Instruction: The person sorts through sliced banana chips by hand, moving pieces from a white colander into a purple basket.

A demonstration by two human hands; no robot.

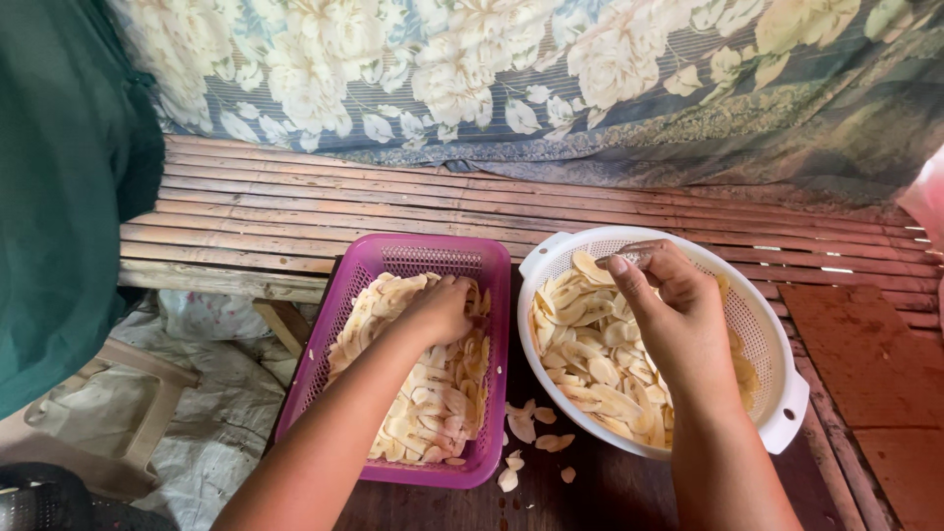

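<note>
We have our left hand sunk into the pale banana slices in the purple basket; its fingers curl down among them, but we cannot tell whether that grip has closed on any. Our right hand hangs over the white colander, thumb and fingers pinched shut on a single thin slice above the heap of slices in the bowl.

The risk we see is spillage. A few stray slices already lie on the dark tabletop between the two containers, and any slice carried across that gap in a light pinch could drop there too. The colander sits near the tabletop's front edge, so a nudge from our forearm might tip it. The thin slices also look brittle and may snap if squeezed.

Beyond the tabletop runs a slatted bamboo bench, with a flowered blue cloth hung behind it. At the left hangs dark green fabric, and below it pale sacking covers the floor.
</note>
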